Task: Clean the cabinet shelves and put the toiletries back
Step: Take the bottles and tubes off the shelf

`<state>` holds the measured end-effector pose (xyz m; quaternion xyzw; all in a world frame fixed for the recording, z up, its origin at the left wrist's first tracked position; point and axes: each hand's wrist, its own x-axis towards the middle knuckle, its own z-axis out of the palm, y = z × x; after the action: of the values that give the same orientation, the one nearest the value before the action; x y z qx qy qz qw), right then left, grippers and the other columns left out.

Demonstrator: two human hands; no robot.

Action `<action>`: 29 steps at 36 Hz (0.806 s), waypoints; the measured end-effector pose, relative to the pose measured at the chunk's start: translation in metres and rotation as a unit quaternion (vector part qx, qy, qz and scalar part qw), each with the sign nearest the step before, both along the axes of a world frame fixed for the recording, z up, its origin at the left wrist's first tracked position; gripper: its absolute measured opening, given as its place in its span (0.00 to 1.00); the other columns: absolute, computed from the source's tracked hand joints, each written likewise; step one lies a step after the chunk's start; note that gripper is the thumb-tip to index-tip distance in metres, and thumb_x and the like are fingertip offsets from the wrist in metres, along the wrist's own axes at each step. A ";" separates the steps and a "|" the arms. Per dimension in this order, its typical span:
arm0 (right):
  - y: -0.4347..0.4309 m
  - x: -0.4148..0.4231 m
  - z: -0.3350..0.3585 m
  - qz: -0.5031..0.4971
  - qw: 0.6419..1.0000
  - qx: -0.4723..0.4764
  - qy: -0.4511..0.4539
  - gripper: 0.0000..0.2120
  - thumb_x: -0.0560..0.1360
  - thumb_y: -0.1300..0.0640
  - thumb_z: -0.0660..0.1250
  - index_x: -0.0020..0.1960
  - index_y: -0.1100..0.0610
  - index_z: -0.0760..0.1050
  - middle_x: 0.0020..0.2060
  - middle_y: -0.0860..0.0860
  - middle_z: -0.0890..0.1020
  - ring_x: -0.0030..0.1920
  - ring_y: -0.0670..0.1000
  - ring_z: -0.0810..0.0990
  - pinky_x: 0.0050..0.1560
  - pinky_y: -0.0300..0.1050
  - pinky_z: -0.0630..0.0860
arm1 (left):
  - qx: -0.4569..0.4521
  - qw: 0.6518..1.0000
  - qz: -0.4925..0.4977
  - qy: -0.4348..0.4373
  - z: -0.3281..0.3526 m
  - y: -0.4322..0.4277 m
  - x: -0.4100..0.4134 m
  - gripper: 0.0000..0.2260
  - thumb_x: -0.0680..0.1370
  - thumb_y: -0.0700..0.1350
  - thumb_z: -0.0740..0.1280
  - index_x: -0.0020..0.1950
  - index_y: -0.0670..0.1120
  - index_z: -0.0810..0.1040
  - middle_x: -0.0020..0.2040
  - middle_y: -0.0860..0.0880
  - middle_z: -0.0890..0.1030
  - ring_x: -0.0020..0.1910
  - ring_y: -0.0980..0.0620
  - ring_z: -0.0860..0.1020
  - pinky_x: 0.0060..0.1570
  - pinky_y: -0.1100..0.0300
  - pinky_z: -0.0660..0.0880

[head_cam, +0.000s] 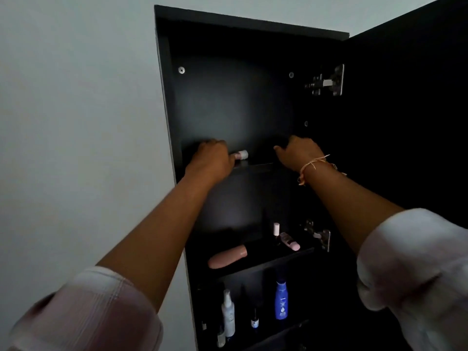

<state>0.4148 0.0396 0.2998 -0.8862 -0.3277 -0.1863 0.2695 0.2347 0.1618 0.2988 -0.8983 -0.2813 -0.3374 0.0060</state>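
Cabinet (167,97), tall and black, stands open on a pale wall, its door (405,122) swung out to the right. We reach up with both arms to the upper shelf (255,167).

Our left hand (210,158) has its grip curled round a small bottle (241,155). The bottle lies sideways just above the shelf, and only its pale cap pokes out towards the middle. We judge that it is being set back in place.

Our right hand (298,153), with a string bracelet (314,164) at the wrist, sits at the shelf's right end. The fingers curl away from us and the thumb points left. We cannot tell whether this grip holds anything or only steadies us against the shelf.

On the middle shelf, a pink tube (228,257) lies on its side near the front edge. Behind it, a pale-capped bottle (276,229) stands upright and a pink bottle (290,241) lies tipped over beside it, so they look dropped in rather than arranged.

On the lower shelf, a blue bottle (281,300), a white spray bottle (228,312) and a small dark bottle (254,321) stand upright and apart.

The upper shelf looks otherwise bare, so restocking it seems barely begun.
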 end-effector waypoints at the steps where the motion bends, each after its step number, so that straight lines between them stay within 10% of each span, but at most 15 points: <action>1: 0.002 0.004 0.002 -0.001 1.000 -0.010 0.002 0.28 0.76 0.38 0.60 0.63 0.60 0.74 0.60 0.61 0.78 0.60 0.64 0.76 0.58 0.51 0.74 | -0.016 1.000 0.003 0.003 0.000 0.000 0.000 0.18 0.79 0.53 0.62 0.57 0.39 0.76 0.58 0.37 0.77 0.57 0.38 0.75 0.56 0.49 0.75; 11: 0.010 0.021 0.010 0.032 0.997 -0.068 -0.007 0.21 0.74 0.41 0.65 0.61 0.52 0.77 0.60 0.55 0.79 0.60 0.60 0.78 0.60 0.50 0.74 | -0.101 0.995 -0.004 -0.020 0.000 0.011 0.002 0.18 0.75 0.58 0.67 0.46 0.42 0.78 0.47 0.42 0.80 0.45 0.43 0.79 0.39 0.56 0.73; 17: 0.008 0.024 0.016 0.025 0.992 -0.110 -0.049 0.16 0.79 0.53 0.61 0.66 0.52 0.74 0.65 0.54 0.75 0.67 0.58 0.68 0.67 0.54 0.65 | -0.108 0.994 0.003 -0.036 0.001 0.011 0.003 0.16 0.74 0.57 0.69 0.43 0.43 0.80 0.44 0.43 0.81 0.43 0.44 0.79 0.47 0.50 0.79; 29: 0.001 0.022 0.024 0.053 0.984 -0.151 -0.082 0.17 0.78 0.44 0.63 0.62 0.51 0.78 0.63 0.53 0.78 0.65 0.57 0.73 0.66 0.53 0.66 | -0.098 0.994 -0.002 -0.045 -0.001 0.001 -0.004 0.09 0.78 0.45 0.64 0.43 0.45 0.83 0.40 0.44 0.81 0.39 0.46 0.79 0.36 0.59 0.73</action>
<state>0.4363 0.0409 0.3234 -0.8796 -0.4197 -0.1926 0.1143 0.2305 0.1624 0.2980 -0.8792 -0.3109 -0.3482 -0.0956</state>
